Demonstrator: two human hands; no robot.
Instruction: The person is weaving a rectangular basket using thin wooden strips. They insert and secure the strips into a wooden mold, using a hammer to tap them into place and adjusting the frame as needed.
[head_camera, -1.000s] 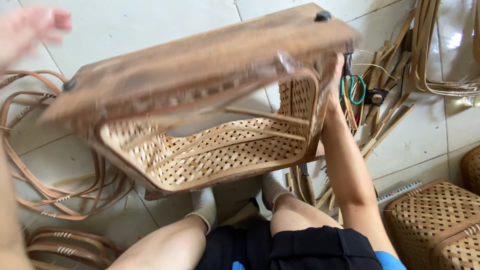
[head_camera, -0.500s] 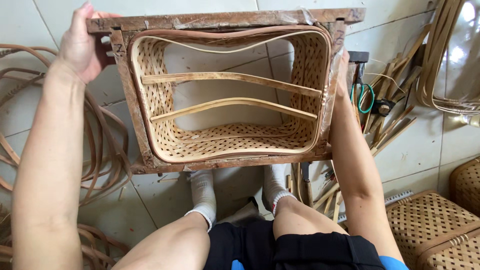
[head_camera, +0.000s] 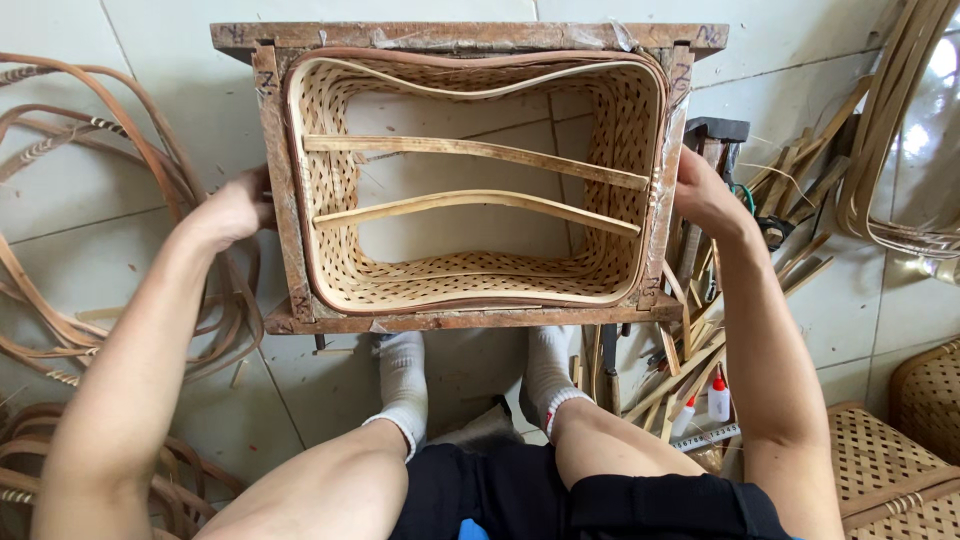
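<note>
A square wooden frame (head_camera: 470, 320) lies flat in front of me, seen from above, with a woven rattan basket wall (head_camera: 335, 250) fitted inside it. Two bent cane strips (head_camera: 480, 200) cross the basket's open middle, through which the tiled floor shows. My left hand (head_camera: 235, 210) grips the frame's left side. My right hand (head_camera: 700, 195) grips its right side. My knees and socked feet are just below the frame.
Coils of cane (head_camera: 90, 200) lie on the floor at the left. Loose sticks and hand tools (head_camera: 770, 200) are piled at the right, with a small white bottle (head_camera: 718, 398) near my right leg. Woven baskets (head_camera: 890, 470) stand at the bottom right.
The frame was tipped on edge with my left hand off it. It has turned to face up and come lower, and my left hand has slid from its top corner to its left side.
</note>
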